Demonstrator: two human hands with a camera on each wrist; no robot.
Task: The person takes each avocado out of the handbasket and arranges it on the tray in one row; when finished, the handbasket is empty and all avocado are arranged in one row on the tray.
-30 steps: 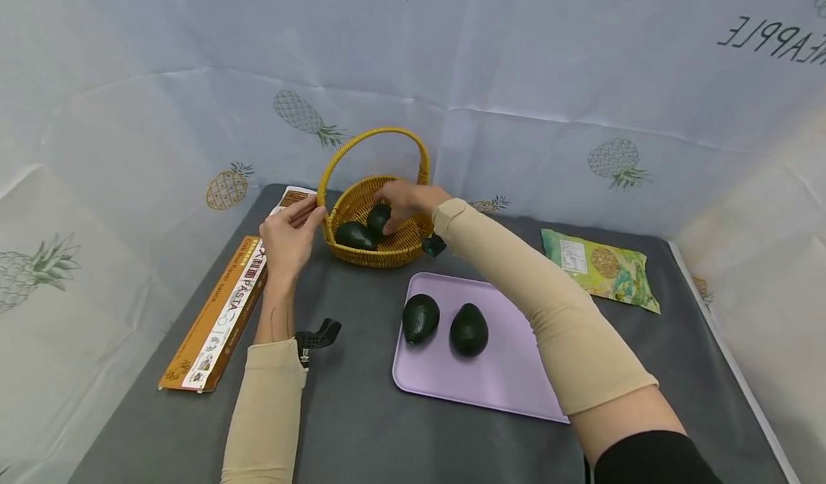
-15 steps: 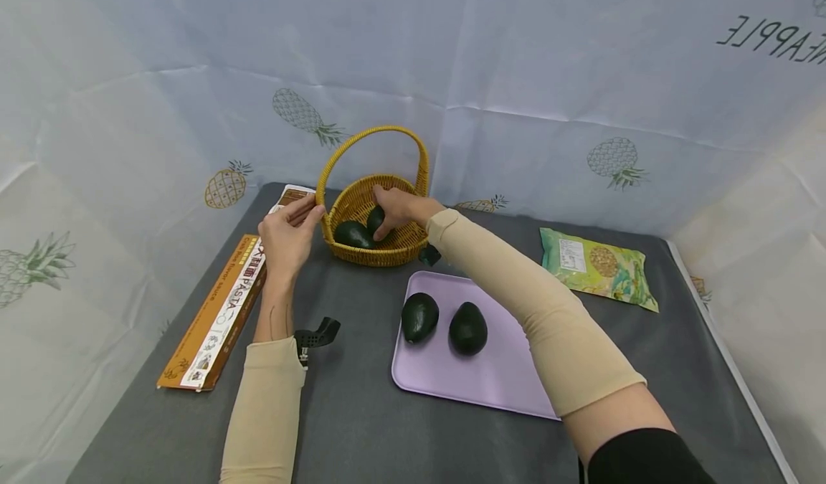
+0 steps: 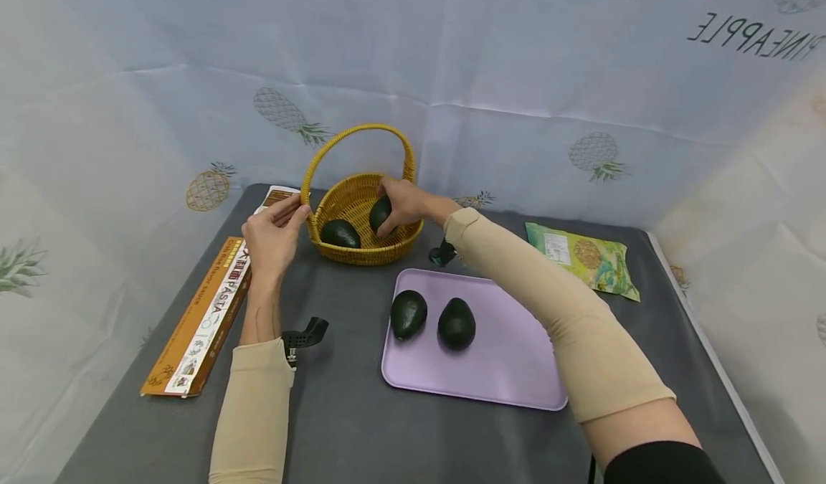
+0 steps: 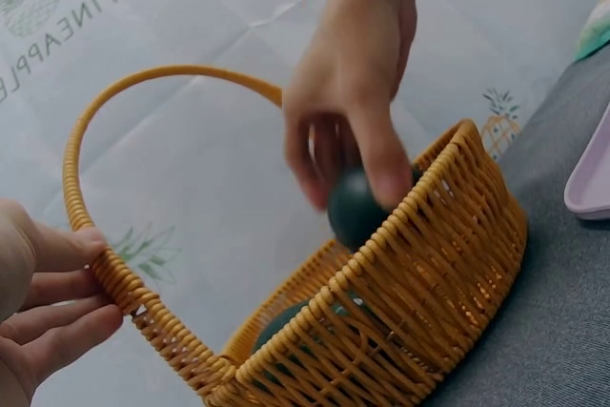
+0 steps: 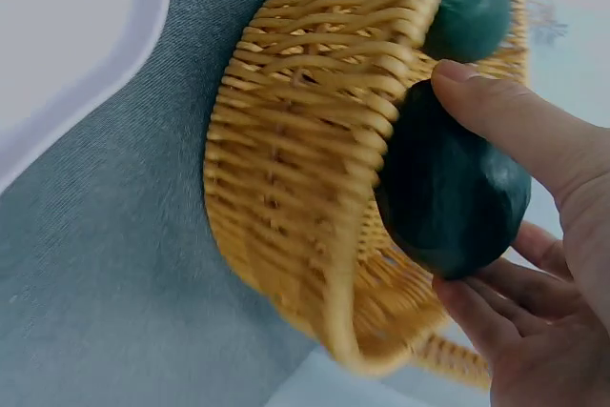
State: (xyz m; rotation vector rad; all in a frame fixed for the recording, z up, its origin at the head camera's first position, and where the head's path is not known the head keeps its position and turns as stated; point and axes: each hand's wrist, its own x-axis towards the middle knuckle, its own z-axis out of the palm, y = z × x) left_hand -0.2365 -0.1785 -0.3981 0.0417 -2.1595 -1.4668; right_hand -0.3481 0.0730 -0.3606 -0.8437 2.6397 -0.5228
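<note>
My right hand grips a dark green avocado between thumb and fingers at the yellow wicker basket. In the left wrist view this avocado is just above the basket's rim, partly covered by the fingers. A second avocado lies in the left part of the basket. My left hand pinches the lower left end of the basket's arched handle between thumb and fingers. The basket stands on the dark grey table at the back.
Two more avocados, a left one and a right one, lie on a lilac tray. An orange-brown pasta box lies along the left side. A green-yellow snack bag lies at right. A printed curtain hangs behind.
The right hand has drawn the gripped avocado up and to the right, apart from the other one in the basket. The left hand stays on the handle. The head view has shifted slightly.
</note>
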